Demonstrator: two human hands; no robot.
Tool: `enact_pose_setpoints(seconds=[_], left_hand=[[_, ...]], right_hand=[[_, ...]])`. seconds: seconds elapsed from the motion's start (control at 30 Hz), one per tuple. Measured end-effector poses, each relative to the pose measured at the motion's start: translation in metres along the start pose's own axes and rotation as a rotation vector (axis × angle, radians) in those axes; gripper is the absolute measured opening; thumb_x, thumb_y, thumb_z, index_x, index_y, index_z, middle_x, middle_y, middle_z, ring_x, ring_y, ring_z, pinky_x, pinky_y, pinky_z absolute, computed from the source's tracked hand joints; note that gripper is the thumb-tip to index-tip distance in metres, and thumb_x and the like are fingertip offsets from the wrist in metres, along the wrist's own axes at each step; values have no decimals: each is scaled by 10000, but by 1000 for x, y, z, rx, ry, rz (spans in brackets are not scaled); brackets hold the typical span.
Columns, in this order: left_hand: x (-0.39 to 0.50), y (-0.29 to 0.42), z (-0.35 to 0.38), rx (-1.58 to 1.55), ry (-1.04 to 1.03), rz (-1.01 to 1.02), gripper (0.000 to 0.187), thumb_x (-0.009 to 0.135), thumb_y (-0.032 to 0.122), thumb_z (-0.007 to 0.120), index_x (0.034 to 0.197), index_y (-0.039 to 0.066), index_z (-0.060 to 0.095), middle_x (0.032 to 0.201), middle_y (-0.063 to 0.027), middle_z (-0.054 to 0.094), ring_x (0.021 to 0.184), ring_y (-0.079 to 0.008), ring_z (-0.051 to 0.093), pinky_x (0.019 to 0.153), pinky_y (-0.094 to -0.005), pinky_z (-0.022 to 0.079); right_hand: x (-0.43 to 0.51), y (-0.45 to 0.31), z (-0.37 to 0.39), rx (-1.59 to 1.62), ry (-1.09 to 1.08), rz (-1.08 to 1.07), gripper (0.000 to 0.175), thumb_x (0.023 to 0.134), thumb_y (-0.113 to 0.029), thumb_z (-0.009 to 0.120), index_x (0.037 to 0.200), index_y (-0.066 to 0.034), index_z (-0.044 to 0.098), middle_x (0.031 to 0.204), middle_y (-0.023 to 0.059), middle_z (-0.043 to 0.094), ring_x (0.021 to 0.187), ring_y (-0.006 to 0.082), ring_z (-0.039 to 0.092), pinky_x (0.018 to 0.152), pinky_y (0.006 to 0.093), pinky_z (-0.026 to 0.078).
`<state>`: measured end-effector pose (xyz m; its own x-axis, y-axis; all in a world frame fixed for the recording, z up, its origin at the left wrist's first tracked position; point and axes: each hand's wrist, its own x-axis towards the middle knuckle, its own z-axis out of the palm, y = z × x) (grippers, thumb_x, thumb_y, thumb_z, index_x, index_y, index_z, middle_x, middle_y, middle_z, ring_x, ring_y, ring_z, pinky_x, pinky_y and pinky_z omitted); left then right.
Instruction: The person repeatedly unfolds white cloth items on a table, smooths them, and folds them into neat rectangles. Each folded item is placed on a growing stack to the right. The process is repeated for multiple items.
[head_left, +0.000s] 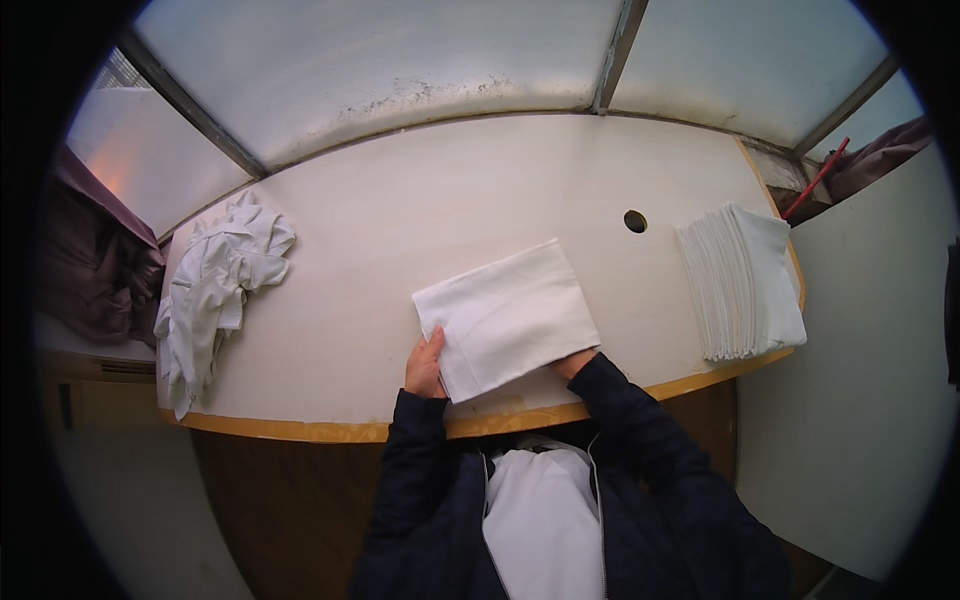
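A folded white cloth (510, 319) lies tilted before me, near the table's front edge. My left hand (426, 367) grips its left edge, thumb on top and fingers hidden beneath. At the lower right corner, my right hand (574, 364) reaches under the cloth; its fingers are hidden, so I cannot tell whether they close on it. A crumpled heap of white cloth (225, 277) rests at the table's left end. Toward the right end stands a thick stack of folded white cloths (739, 285).
The pale table (360, 217) has a yellow-brown front edge and a round hole (635, 221) toward the right. Frosted window panes rise behind it. Dark fabric (105, 262) hangs at the left, and a red stick (816, 178) leans at the back right beside a pale panel (862, 360).
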<state>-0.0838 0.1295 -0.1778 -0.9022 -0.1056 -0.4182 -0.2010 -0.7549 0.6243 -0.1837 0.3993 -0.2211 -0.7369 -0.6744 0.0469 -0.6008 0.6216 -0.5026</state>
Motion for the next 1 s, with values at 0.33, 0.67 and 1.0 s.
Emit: enact_pose_setpoints(seconds=[0.33,0.67,1.0], left_hand=[[3,-9,3,4,42,50,431,1119,225,466,1484,-5,457,1375,-151,636,1195,-289,663,1033,-448,545],[13,-17,11,133,212,335,428,1102,124,506,1513,8,481,1328,-100,662,1143,-172,651,988,-326,533],[-1,-2,22,765,652,427,616,943,153,758,1459,-72,508,1164,-139,745,971,-170,708,867,-327,557]], right_hand=[[49,6,-12,16,289,81,476,994,-308,580,1431,-121,591,1494,170,551,1384,369,498,1168,488,383],[58,0,-13,7,321,74,483,996,-310,577,1437,-115,584,1497,172,546,1389,372,491,1172,487,376],[61,-3,-12,7,331,70,489,998,-312,575,1443,-108,577,1500,175,542,1395,374,484,1177,486,370]])
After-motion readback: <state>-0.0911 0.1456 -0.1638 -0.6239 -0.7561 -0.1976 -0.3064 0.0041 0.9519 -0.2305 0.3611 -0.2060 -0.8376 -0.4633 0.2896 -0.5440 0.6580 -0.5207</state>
